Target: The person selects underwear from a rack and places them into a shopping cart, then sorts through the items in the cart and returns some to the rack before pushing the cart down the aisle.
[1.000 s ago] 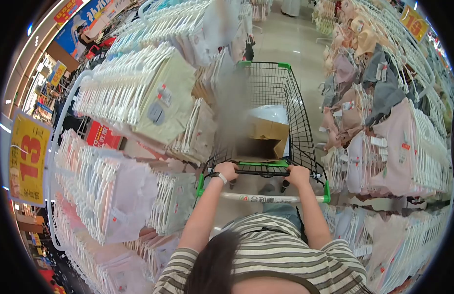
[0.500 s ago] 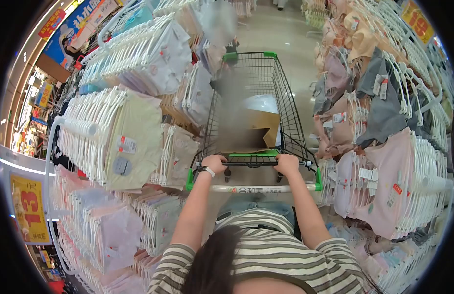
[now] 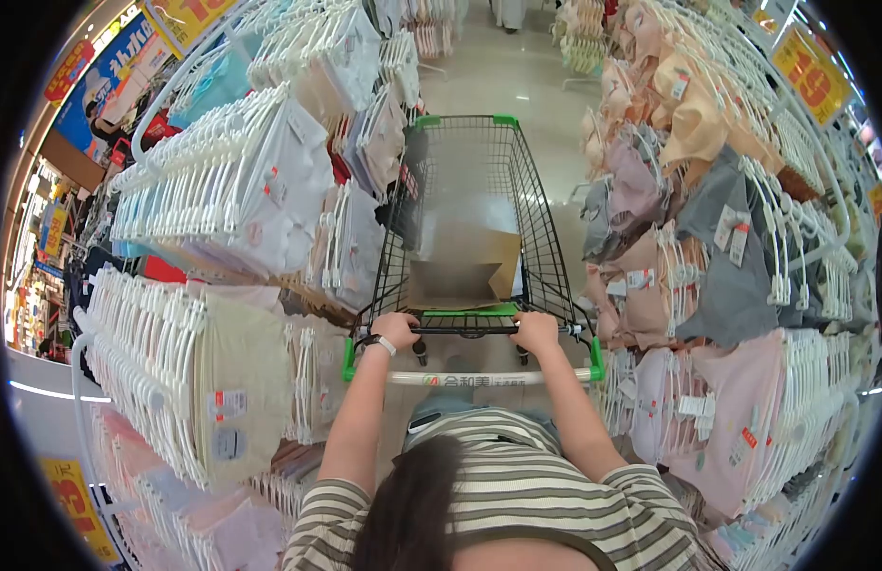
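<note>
A black wire shopping cart (image 3: 547,214) with green corner pieces stands directly in front of me. My left hand (image 3: 396,330), with a white band at its wrist, is closed around the rear rim of the basket. Level with it on the other side, my right hand (image 3: 536,332) grips the same rim. Closer to my body runs the cart's pale handle bar (image 3: 469,379) with printed lettering. Inside the basket lies an open brown cardboard box or paper bag (image 3: 504,273), with something whitish behind it; a blurred patch hides part of both.
Racks of light-coloured underwear on white hangers (image 3: 246,352) crowd the left side. Bras on hangers (image 3: 726,266) line the right, close to the cart. A tiled aisle floor (image 3: 503,71) runs ahead, with part of a person (image 3: 507,13) far off. A yellow price sign (image 3: 810,76) hangs upper right.
The cart and I have moved forward along the aisle, so the racks on both sides have slid nearer and lower in view. Both hands keep their hold on the rim.
</note>
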Demonstrator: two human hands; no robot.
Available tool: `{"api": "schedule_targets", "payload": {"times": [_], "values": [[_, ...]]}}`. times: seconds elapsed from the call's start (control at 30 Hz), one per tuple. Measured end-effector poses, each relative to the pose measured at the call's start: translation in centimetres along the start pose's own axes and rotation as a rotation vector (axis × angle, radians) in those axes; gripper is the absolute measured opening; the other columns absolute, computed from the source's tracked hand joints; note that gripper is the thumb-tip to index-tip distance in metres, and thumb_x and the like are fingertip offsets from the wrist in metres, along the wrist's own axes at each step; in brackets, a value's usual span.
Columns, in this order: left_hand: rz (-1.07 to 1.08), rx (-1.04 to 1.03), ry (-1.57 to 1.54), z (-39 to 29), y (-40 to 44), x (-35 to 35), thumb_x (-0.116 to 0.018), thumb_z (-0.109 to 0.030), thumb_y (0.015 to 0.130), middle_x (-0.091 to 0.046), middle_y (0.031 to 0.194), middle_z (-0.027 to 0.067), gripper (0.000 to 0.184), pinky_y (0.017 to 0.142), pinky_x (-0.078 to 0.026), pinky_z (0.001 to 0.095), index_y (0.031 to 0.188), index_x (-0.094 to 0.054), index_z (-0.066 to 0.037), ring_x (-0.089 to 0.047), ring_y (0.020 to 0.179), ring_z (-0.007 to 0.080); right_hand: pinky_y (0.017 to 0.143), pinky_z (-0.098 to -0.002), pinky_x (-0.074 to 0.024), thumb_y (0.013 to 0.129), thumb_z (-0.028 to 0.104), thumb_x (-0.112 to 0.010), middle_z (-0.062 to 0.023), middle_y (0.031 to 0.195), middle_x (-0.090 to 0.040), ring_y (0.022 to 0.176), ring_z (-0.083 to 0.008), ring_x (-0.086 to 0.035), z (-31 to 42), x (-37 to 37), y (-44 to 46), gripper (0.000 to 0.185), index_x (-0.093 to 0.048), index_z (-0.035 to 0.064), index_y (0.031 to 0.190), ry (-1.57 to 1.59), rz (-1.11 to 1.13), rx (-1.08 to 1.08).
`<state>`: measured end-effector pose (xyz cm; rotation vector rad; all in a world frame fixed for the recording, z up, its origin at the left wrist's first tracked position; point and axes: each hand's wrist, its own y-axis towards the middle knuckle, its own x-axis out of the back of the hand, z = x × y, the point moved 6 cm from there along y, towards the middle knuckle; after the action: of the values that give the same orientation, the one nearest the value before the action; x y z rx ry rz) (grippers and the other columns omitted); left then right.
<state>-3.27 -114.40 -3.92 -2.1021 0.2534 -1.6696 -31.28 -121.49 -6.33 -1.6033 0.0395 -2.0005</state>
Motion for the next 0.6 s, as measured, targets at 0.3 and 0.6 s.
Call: {"api": "schedule_targets", "payload": {"times": [0.3,0.6], "values": [[-0.027,-0.121,-0.012,2.4,9.5,4.2,-0.064,-0.032,0.065,-0.066,0.083,0.0057,0.025,0.071,-0.050,0.0372,0.088,-0.069,-0.024,-0.063,0.079,0.0249,0.066,-0.0373,-0.0498,0.067,0.034,-0.065,-0.0080,0.076,-0.066,0.074,-0.0259,-0.064,0.8,2.5,7.8,0.027,-0.067,0.0182,0.088,0.006,-0.079,-0.036],[0.057,-0.110,0.038,3.5,18.0,7.8,-0.063,-0.031,0.065,-0.066,0.096,0.0050,0.032,0.079,-0.049,0.0356,0.096,-0.068,-0.023,-0.062,0.089,0.0231,0.068,-0.0373,-0.0496,0.065,0.038,-0.068,-0.0074,0.078,-0.066,0.076,-0.0257,-0.063,1.5,5.9,14.4,0.031,-0.067,0.0176,0.088,0.011,-0.085,-0.096]]}}
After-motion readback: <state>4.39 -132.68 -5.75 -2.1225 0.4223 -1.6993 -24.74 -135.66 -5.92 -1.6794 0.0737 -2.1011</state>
